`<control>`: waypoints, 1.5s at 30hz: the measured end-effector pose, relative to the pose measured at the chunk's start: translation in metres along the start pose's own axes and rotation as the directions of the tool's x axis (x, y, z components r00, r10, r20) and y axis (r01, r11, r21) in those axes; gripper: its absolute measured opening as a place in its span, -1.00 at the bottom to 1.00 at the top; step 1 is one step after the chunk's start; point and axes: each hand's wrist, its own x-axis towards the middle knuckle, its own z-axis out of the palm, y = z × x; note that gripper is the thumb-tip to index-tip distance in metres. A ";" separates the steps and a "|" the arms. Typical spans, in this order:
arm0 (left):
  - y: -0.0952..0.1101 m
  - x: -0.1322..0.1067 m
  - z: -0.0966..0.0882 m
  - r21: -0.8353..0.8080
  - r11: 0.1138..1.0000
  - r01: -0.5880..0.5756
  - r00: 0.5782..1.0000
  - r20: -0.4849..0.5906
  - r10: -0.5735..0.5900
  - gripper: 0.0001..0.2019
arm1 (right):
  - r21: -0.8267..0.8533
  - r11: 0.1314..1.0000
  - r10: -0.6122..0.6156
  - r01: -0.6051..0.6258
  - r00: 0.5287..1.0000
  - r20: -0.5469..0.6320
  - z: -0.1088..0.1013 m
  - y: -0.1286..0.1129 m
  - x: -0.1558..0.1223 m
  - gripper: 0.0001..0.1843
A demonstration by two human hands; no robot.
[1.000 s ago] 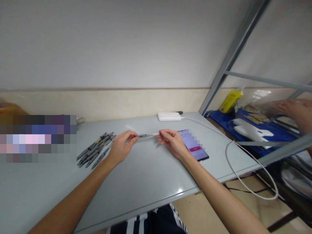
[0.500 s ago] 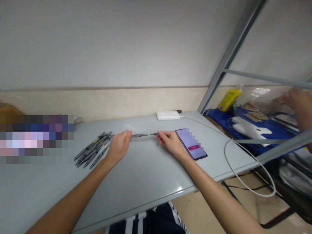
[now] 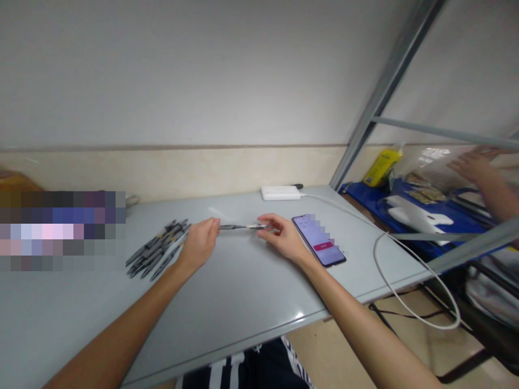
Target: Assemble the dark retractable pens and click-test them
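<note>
A thin grey pen is held level just above the grey table, one end in each hand. My left hand pinches its left end with closed fingers. My right hand is closed round its right end. To the left of my left hand lies a pile of several similar grey pens.
A phone with a lit screen lies right of my right hand. A white power bank sits at the back, its white cable looping off the table's right edge. Another person's hand reaches over a blue tray at right.
My right hand has slid a little left along the pen and closed over more of its right end. The other person's hand at right has shifted. The view moved slightly.
</note>
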 end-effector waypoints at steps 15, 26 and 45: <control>-0.001 0.000 0.012 -0.637 0.590 0.496 0.863 0.285 -0.418 -0.62 | 0.102 0.993 -0.047 0.053 0.997 -0.058 0.000 0.005 -0.001 -0.82; -0.003 0.000 0.014 -0.725 0.462 0.510 0.845 0.321 -0.428 -0.61 | 0.097 0.991 0.093 -0.094 0.996 0.017 -0.001 -0.002 -0.003 -0.68; -0.009 0.006 0.007 -0.780 0.393 0.486 0.827 0.265 -0.496 -0.64 | 0.381 0.924 0.057 0.041 0.969 -0.241 -0.012 0.012 0.007 -0.75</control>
